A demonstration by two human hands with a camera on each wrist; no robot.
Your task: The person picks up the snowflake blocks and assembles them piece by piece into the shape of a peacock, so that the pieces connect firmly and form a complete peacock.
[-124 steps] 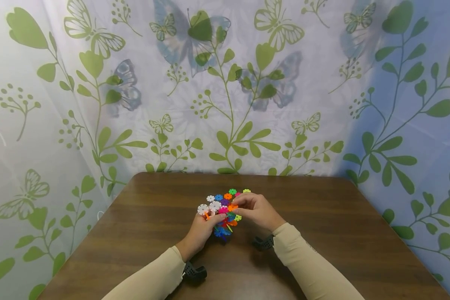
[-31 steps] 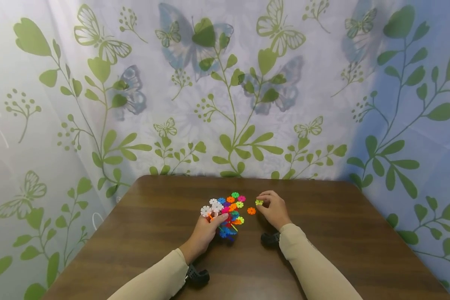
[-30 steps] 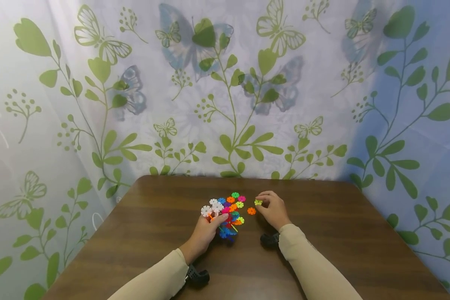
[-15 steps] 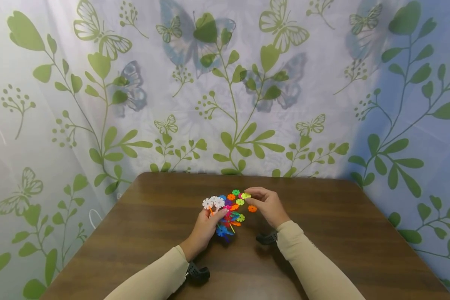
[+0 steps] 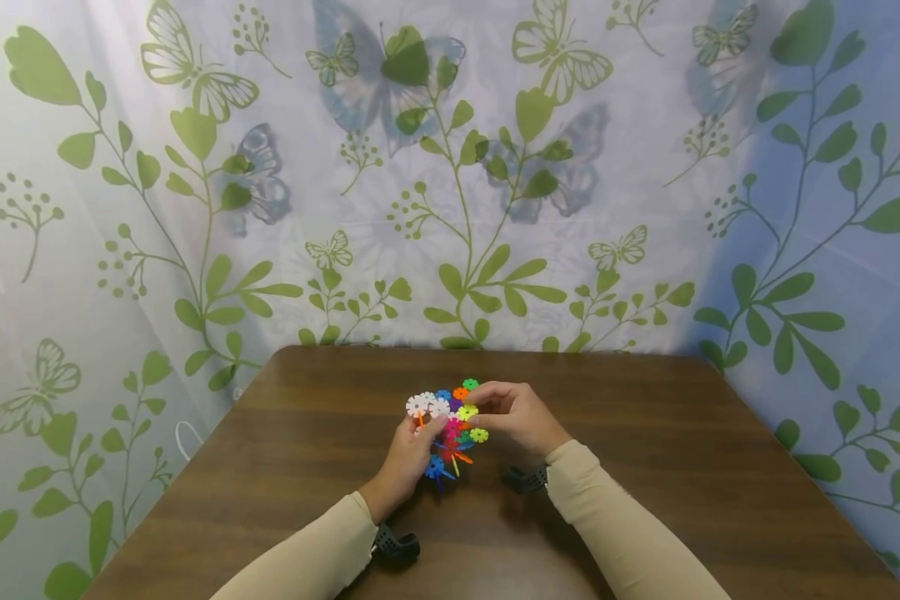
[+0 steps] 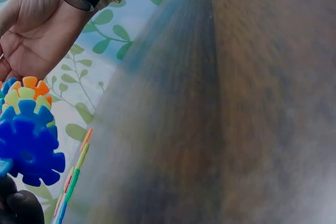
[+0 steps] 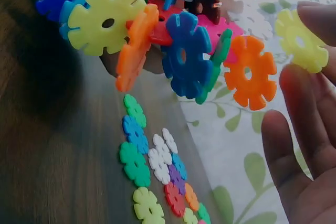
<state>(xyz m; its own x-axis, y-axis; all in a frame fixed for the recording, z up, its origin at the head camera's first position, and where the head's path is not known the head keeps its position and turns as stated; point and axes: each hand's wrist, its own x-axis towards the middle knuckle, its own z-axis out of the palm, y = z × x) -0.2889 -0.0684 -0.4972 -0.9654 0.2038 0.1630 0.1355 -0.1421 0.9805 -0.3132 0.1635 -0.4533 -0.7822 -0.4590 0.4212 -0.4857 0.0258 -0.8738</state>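
Note:
My left hand grips a cluster of interlocked flower-shaped plastic discs, its thumb on the near side. Blue, orange, green, pink, red and white ones make it up; a blue disc hangs nearest the left wrist camera. Between thumb and fingers, my right hand pinches a single yellow disc. It is close beside an orange disc at the cluster's edge, with a small gap between them in the right wrist view. Part of the cluster is hidden behind my left fingers.
Loose flower discs lie in rows on the brown table behind the cluster, among them a green disc and a red disc. Black wrist mounts hang under both sleeves, the left mount close over the table. A patterned curtain stands behind.
My right hand, pinching the yellow disc, has moved left from beside a loose orange disc to the cluster. My left hand has tilted the cluster slightly. Some loose discs are now hidden behind the right hand.

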